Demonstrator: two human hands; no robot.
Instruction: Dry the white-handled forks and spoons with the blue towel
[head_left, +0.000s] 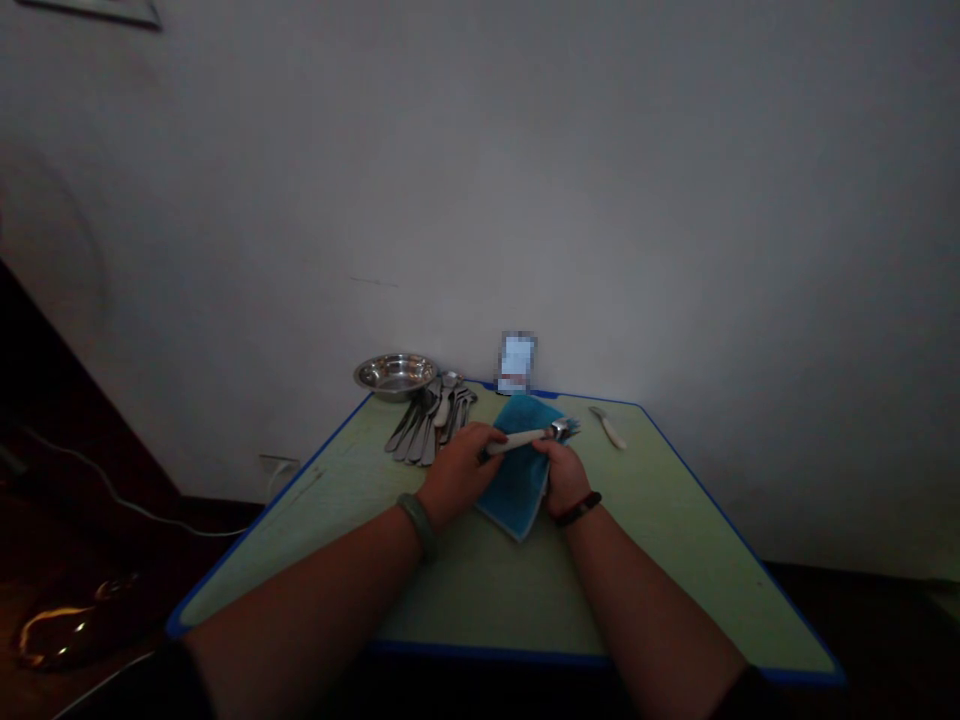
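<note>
A fork (519, 440) with a pale handle and metal tines lies across a blue cloth (517, 497) above the table. My left hand (463, 466) is closed on the end of its handle. My right hand (564, 477) grips the cloth near the fork's head, its thumb by the neck of the fork. Part of the cloth is hidden behind the right hand. Just beyond my left hand lies a bunch of metal cutlery (424, 425), with spoons among it. To the right, a spoon (609, 428) with a pale handle rests alone on the table.
A shiny metal bowl (396, 376) stands at the far left corner of the light green, blue-edged table (487, 600). Against the wall at the back leans a phone-like upright rectangle (516, 362), blurred out. A white cable (150, 510) runs along the left side below the table.
</note>
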